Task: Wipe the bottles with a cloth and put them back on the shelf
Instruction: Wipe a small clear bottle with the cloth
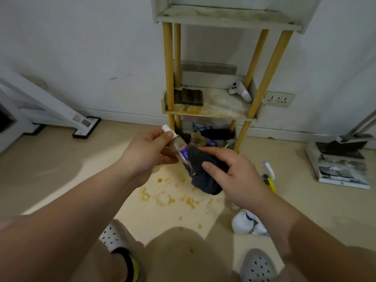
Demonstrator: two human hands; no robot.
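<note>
- Closest to us are our own feet in pale clogs with holes, the left clog [112, 235] and the right clog [258, 265], both standing on a beige floor [61, 169].
- The floor's pretty grubby: a bunch of yellow-orange ring stains [162, 197] sit right in front of our knees, between us and the shelf.
- To our right a white spray bottle [242, 221] lies on the floor. A bit further on there's a second sprayer [269, 176] with a yellow body, partly hidden behind our right wrist.
- Our left hand [150, 151] pinches the small clear bottle [181, 153] up near its white cap [167, 130]. The bottle is in mid-air over the stains, tilted, cap pointing up and left.
- Our right hand [230, 171] is clenched round a dark cloth [205, 178], which is pressed against the bottle's lower end.
- Behind the hands stands the shelf [213, 112], with yellow posts and stained pale boards. The bottom level is crammed with dark clutter [211, 135] that we can't really make out.
- The middle board holds a dark folded thing [191, 96] on the left and a white controller [240, 91] at the back right.
- On the white wall just right of the shelf there's a socket [278, 98]. Printed papers [341, 169] lie on the floor far right, and a white frame with black feet [86, 127] is far left.
</note>
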